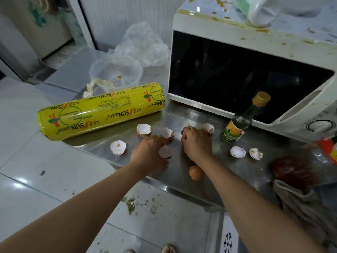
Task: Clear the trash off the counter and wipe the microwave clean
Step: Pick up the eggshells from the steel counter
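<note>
My forearms reached in from the near edge over the steel counter (pixel 246 172). A brown shell half (pixel 195 172) lay nearest, partly under my right wrist. My left hand (pixel 149 152) lay knuckles up, a pale shell half (pixel 165 152) against its thumb side, fingertips at another shell (pixel 167 133); couldn't tell if it gripped either. My right hand (pixel 196 143) was curled tight around a shell piece (pixel 188 126), with one more shell (pixel 208 128) touching its far knuckles. Loose shells sat left (pixel 118 147) and right (pixel 237 151). Yellow wrap roll (pixel 102 110) far left. Microwave (pixel 255 52) far right, top spattered brown, green bottle (pixel 240 121) in front of it.
</note>
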`<action>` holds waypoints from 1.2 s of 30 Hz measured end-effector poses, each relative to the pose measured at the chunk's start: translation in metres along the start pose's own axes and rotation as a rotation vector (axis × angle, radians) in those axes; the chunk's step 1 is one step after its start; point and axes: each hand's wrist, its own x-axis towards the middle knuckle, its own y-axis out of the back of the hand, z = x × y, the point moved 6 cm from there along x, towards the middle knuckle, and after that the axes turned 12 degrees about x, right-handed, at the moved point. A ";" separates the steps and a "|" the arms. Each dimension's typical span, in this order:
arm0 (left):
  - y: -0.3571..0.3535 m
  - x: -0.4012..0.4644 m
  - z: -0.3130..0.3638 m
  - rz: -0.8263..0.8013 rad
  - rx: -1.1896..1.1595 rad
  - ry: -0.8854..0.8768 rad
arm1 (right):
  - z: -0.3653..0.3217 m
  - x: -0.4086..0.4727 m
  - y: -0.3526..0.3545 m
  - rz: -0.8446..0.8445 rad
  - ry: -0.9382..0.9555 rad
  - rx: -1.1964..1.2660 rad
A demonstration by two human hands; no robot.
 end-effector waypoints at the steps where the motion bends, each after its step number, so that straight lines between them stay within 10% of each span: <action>1: 0.000 0.000 0.000 -0.004 0.001 -0.007 | -0.001 -0.001 -0.001 -0.008 0.022 -0.029; 16: 0.012 0.004 -0.006 0.114 -0.116 0.012 | 0.014 0.000 0.039 0.193 -0.115 0.142; 36: 0.018 0.042 -0.004 0.202 -0.142 0.062 | 0.018 0.017 0.027 0.041 -0.027 0.106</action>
